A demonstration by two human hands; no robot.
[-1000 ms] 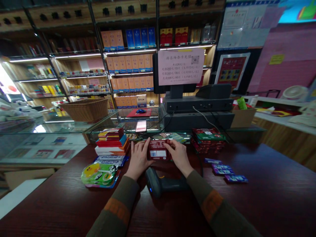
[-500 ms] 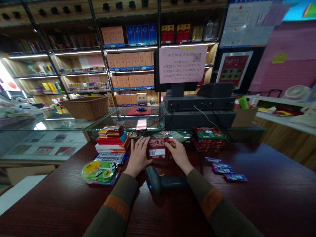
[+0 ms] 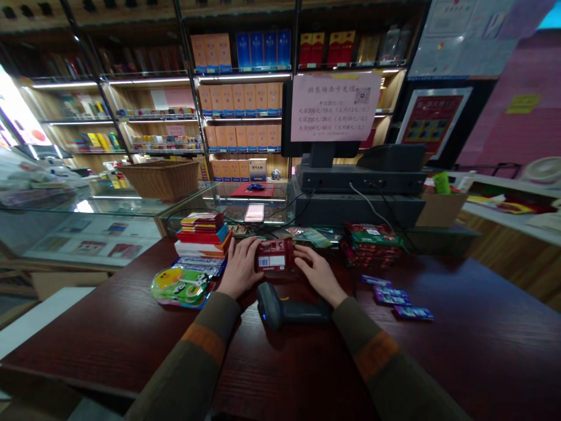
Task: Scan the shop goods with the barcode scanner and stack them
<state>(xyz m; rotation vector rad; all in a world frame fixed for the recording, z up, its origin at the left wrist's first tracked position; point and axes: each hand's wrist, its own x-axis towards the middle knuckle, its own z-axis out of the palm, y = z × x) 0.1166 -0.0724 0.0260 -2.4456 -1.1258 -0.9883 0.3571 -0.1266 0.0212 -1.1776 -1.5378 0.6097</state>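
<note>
A dark red snack packet [image 3: 272,255] with a white label and a barcode lies near the middle of the table. My left hand [image 3: 241,266] grips its left end, fingers behind and thumb along the lower corner. My right hand [image 3: 321,273] is just off the packet's right end, its fingers stretched out and holding nothing. Between my forearms lies a dark grey barcode scanner [image 3: 289,311], a small blue light on its head. By my left hand are a stack of red, orange and white packs [image 3: 204,237] and a blister-packed toy [image 3: 182,286] with a yellow duck.
A pile of red and green packets [image 3: 372,240] stands at the back right. Several purple packs [image 3: 392,296] lie to the right of my right hand. Behind the table are a dark cash register [image 3: 359,187] with a paper sign and a wicker basket [image 3: 164,178].
My right hand has let go of the packet's right end and opened. The packet has shifted a little left with my left hand. The view has tilted slightly.
</note>
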